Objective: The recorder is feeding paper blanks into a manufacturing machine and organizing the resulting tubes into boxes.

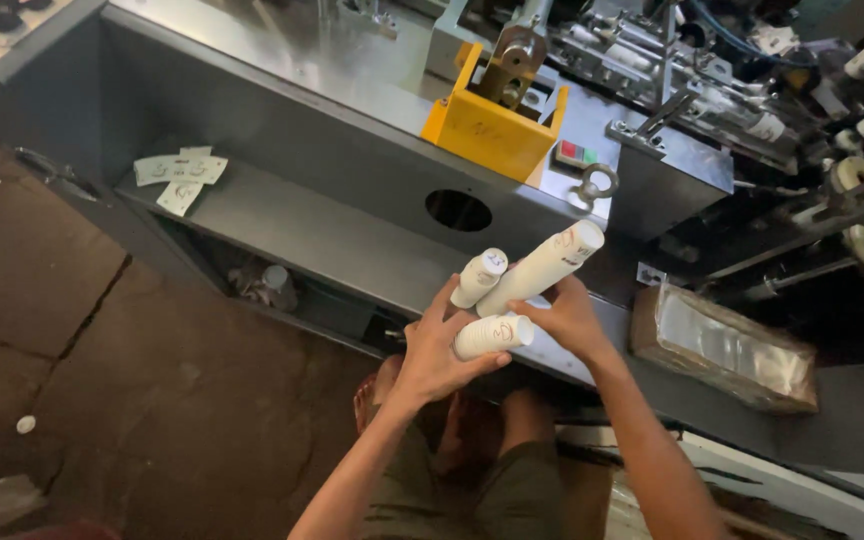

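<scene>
The left hand (435,352), palm up with fingers curled, grips two short stacks of white paper cups (493,334). The right hand (569,318) reaches across, fingers closed around a longer cup stack (542,268).

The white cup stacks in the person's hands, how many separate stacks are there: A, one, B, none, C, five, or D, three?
D: three white paper-cup stacks show, a long one under the right hand, a short one at the left hand, and another between the two hands.

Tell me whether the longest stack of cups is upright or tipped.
Tipped: the longest stack of cups lies slanted across the right hand, its end pointing up-right.
</scene>
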